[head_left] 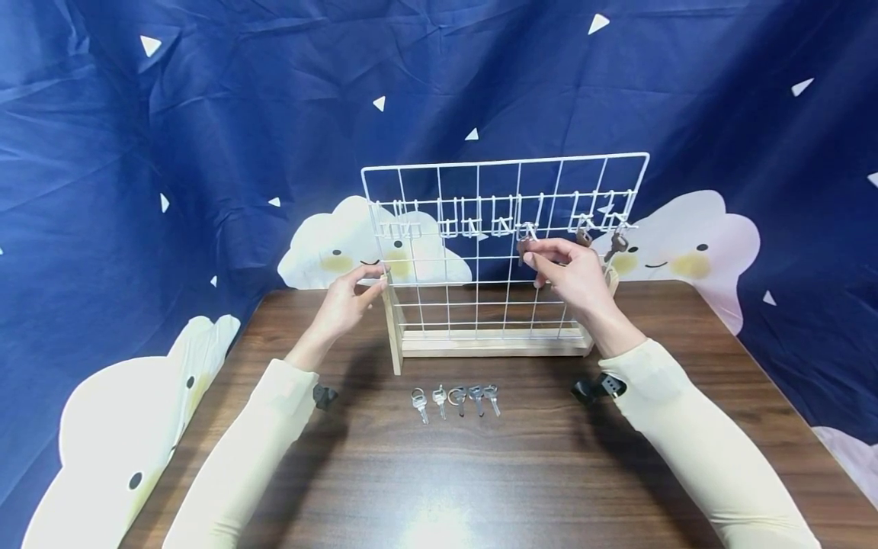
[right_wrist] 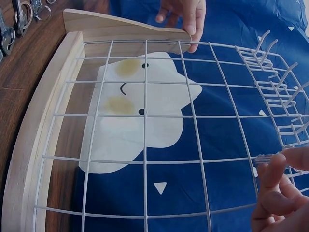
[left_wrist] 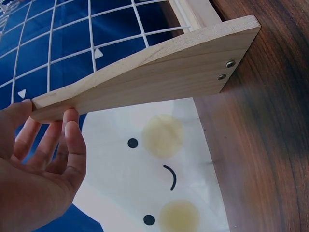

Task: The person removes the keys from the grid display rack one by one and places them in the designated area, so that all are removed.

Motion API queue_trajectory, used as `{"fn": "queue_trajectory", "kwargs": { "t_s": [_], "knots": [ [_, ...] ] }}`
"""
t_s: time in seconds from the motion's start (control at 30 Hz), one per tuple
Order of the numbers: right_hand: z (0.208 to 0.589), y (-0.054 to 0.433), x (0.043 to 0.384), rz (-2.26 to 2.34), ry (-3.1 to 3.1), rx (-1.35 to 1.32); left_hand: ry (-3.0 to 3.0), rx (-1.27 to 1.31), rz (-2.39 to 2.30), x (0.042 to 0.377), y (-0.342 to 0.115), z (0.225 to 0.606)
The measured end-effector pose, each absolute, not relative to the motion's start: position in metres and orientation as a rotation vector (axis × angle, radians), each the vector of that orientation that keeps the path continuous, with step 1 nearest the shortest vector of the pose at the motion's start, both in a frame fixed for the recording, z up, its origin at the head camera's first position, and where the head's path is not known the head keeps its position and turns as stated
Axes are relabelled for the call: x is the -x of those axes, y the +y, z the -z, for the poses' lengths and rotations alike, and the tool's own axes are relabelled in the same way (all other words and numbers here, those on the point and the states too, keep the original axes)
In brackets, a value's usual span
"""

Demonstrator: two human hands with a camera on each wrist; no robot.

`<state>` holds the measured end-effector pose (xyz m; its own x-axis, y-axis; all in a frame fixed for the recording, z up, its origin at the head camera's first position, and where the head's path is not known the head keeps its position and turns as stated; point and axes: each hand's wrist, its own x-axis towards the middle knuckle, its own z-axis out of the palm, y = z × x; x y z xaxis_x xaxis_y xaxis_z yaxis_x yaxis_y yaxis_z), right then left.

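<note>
A white wire grid rack (head_left: 480, 282) in a wooden stand stands upright on the table. My left hand (head_left: 350, 301) grips the top of its left wooden side panel (left_wrist: 145, 72), thumb on one side and fingers on the other. At a hook in the middle-right of the hook row, my right hand (head_left: 572, 271) pinches a key (head_left: 523, 250); the key's ring is up by the hook. In the right wrist view, only the toothed end of that key (right_wrist: 264, 158) shows at the fingertips. Farther right, a brown key (head_left: 620, 242) and another brown key (head_left: 584, 237) hang from hooks.
Several silver keys (head_left: 440, 400) with rings lie in a row on the dark wooden table (head_left: 384, 473) before the rack. More white hooks (head_left: 449, 227) line the grid to the left. A blue cloth (head_left: 274, 99) with clouds hangs behind.
</note>
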<state>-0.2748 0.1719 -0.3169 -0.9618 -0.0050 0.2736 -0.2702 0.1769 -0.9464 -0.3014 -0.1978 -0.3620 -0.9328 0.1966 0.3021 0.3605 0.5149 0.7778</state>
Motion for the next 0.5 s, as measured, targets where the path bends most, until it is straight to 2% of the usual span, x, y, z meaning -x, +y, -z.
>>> {"fn": "queue_trajectory", "kwargs": {
  "t_s": [0.5],
  "knots": [
    [0.3143, 0.1700, 0.2759, -1.822, -2.235, -0.272, -2.579, 0.480, 1.369, 0.3013, -0.1981, 0.3624]
  ]
}}
